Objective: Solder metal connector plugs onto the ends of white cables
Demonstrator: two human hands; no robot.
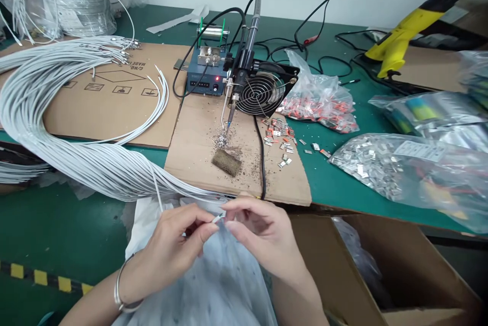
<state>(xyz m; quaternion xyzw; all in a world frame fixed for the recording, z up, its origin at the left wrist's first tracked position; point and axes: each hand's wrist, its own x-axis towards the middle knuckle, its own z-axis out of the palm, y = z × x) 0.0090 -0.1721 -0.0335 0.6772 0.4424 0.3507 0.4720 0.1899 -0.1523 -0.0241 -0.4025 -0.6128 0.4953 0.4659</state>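
Observation:
Between thumb and index finger, my left hand (182, 237) pinches the end of a white cable; its tip (218, 218) points up to the right and shows a little green. Just right of that tip is my right hand (259, 232), thumb and index finger close to it with a small gap between them; whether they touch the wires cannot be made out. A thick bundle of white cables (95, 166) curves over the cardboard and ends near my hands. Above them, a soldering iron (232, 107) hangs in its stand, tip down over solder crumbs, with a brown sponge (226, 163) below.
A blue solder station (206, 74) and round fan (261, 93) stand behind. Loose connectors (278, 130) lie right of a black cord. Bags of orange parts (324, 107) and metal shells (369, 163) rest farther right. An open carton (324, 260) is below the table edge.

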